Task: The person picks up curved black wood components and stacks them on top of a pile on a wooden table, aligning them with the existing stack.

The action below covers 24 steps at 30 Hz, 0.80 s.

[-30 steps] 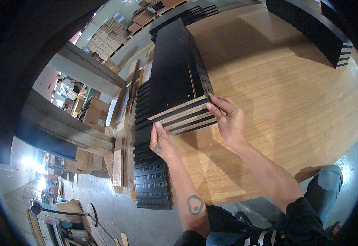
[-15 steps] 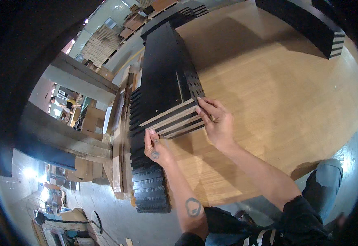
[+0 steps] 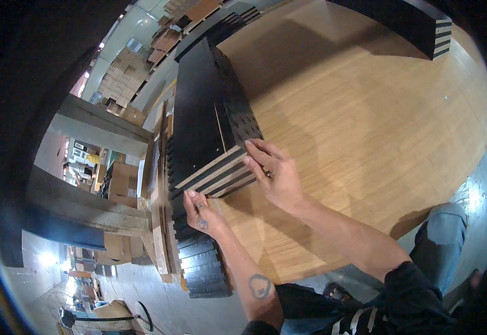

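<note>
A stack of long black boards (image 3: pixel 198 111) lies along the left side of the wooden table; its near ends show pale raw edges between black layers. My left hand (image 3: pixel 203 215) pinches the near left corner of the top black board, thumb and fingertips together. At the near right corner, my right hand (image 3: pixel 277 176) grips the same board's edge with thumb and fingers. The underside of the board and part of my fingertips are hidden. Small holes dot the board's face near this end, and a thin pale line runs along it.
The tabletop (image 3: pixel 355 128) spreads out to the right. Another black board stack (image 3: pixel 442 39) stands at its far right. Black ribbed strips (image 3: pixel 203 271) lie beside the table's left edge. Beyond are concrete beams (image 3: pixel 92 195), cartons (image 3: pixel 121 181), a fan (image 3: pixel 67 318) and a person (image 3: pixel 81 170) far off.
The whole view has shifted, so the stack sits slightly lower and farther left. Both hands keep their hold on the board's near corners.
</note>
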Each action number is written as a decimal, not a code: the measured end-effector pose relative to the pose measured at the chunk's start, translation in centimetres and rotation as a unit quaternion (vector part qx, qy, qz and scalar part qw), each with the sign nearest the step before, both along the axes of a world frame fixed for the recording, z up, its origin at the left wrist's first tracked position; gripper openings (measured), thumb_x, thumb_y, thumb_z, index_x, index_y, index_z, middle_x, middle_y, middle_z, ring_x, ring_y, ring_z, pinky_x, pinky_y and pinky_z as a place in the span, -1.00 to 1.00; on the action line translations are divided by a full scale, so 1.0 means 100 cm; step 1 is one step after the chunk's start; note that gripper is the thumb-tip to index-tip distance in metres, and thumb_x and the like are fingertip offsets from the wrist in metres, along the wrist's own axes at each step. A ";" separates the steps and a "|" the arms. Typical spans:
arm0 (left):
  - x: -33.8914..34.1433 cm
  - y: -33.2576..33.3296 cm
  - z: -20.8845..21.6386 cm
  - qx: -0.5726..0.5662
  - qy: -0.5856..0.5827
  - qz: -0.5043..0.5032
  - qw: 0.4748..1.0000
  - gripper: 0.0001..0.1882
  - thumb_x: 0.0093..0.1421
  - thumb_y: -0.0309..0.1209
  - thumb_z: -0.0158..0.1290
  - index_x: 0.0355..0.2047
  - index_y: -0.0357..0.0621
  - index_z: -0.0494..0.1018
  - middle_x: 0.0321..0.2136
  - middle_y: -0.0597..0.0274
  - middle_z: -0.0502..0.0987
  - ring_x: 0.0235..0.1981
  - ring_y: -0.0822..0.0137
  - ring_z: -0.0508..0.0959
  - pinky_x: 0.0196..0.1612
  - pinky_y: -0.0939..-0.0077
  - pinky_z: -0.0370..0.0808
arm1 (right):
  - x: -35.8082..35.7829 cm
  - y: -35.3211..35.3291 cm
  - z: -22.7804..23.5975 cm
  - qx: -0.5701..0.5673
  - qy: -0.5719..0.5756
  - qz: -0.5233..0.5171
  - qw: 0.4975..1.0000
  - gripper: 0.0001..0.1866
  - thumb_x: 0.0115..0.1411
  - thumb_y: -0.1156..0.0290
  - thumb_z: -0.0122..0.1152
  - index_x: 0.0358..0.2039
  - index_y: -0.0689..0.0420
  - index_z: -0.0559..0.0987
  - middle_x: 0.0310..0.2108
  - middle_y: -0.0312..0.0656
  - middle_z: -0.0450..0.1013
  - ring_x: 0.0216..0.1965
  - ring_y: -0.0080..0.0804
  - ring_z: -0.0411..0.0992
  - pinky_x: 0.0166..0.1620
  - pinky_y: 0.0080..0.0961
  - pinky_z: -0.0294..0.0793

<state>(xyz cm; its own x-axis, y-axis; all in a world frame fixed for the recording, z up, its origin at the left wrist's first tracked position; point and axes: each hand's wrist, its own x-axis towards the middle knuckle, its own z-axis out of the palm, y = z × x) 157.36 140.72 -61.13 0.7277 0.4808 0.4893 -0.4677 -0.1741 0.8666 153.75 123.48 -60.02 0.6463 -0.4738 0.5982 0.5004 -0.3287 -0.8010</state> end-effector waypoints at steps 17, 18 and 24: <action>0.006 0.000 -0.001 -0.039 0.025 0.039 0.998 -0.60 0.31 -0.36 0.03 0.01 -0.48 0.41 -0.10 0.00 0.49 -0.13 0.32 0.49 0.01 0.50 0.47 | 0.007 0.000 -0.001 0.066 0.008 0.000 0.998 -0.77 0.19 0.45 0.18 -0.14 0.22 0.60 -0.18 0.01 0.49 -0.30 -0.08 0.52 -0.23 -0.35 0.55; 0.003 -0.005 0.001 -0.063 0.027 0.056 0.996 -0.64 0.31 -0.39 0.01 -0.02 -0.47 0.42 -0.12 0.02 0.50 -0.14 0.33 0.49 0.00 0.52 0.46 | 0.006 0.000 -0.001 0.060 0.011 -0.002 0.998 -0.77 0.19 0.45 0.18 -0.14 0.22 0.60 -0.18 0.01 0.50 -0.30 -0.08 0.52 -0.22 -0.36 0.55; 0.003 -0.008 0.002 -0.050 0.030 0.059 0.997 -0.67 0.29 -0.39 0.03 -0.06 -0.45 0.46 -0.14 0.03 0.51 -0.18 0.36 0.49 -0.02 0.52 0.45 | 0.015 0.002 -0.009 0.080 -0.014 -0.003 0.997 -0.77 0.18 0.42 0.19 -0.17 0.21 0.62 -0.18 -0.03 0.50 -0.31 -0.12 0.52 -0.23 -0.36 0.56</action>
